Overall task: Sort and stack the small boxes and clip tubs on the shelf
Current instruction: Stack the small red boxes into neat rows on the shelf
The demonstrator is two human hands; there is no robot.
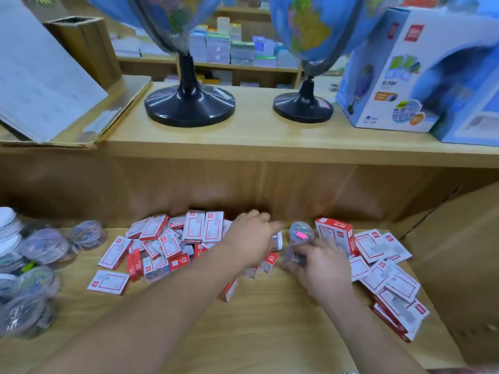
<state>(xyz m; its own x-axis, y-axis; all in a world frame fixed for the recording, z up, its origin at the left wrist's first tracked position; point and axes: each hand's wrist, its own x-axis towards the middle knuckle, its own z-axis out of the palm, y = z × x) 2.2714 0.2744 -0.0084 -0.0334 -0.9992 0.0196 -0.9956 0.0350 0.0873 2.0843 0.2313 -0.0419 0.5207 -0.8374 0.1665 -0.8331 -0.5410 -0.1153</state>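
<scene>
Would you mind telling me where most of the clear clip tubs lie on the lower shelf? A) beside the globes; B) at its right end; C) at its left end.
C: the clip tubs cluster at the left end of the shelf, while small boxes fill the right.

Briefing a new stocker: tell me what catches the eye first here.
Red-and-white small boxes lie scattered across the lower shelf, where the right hand grips a clip tub and the left hand reaches beside it. Two globes on black stands sit on the upper shelf, and more tubs crowd the lower left.
</scene>
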